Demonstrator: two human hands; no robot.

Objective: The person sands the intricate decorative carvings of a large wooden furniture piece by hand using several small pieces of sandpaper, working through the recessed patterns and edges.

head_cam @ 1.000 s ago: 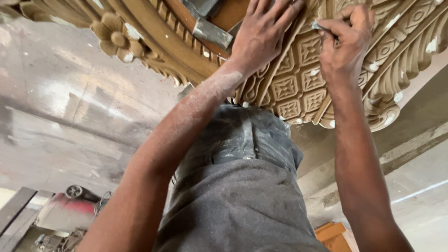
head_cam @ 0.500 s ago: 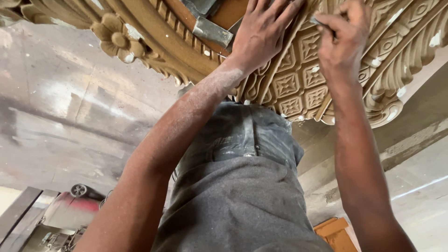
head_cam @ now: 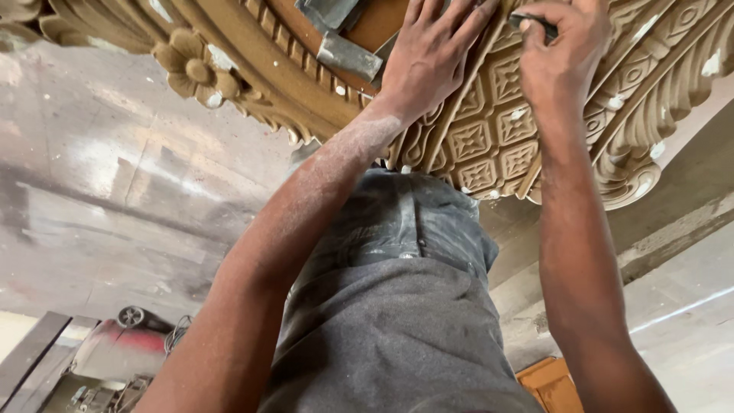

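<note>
A person in a grey shirt (head_cam: 397, 344) and dust-streaked dark trousers (head_cam: 405, 222) leans over a large carved wooden panel (head_cam: 489, 138), seen from a head-worn camera looking down along both bare forearms. Nearest the lens is the shirt, then the trousers at the waist, pressed close to the panel's lower edge. Beyond them the left forearm, powdered with pale dust near the wrist, runs up to the left hand (head_cam: 432, 53), which lies open and flat, fingers spread, pressing on the panel where the carved band meets a smoother brown inner board. The right hand (head_cam: 562, 50) is closed in a pinch around a small dark tool (head_cam: 535, 21), held between thumb and fingertips; its tip meets the carving just right of the left hand, though what kind of tool it is cannot be told. Under both hands the panel shows rows of small square relief tiles, flanked on the right by leaf-like scrollwork (head_cam: 650, 99) with spots of white filler. Farther up and left, a carved flower (head_cam: 191, 69) sits on the curved outer moulding, and grey metal brackets (head_cam: 344, 50) rest on the inner board near the left hand's fingers. The grey concrete floor (head_cam: 115, 191) spreads behind; at the lower left lies a red power tool (head_cam: 126, 344), at the lower right an orange box (head_cam: 550, 378).
</note>
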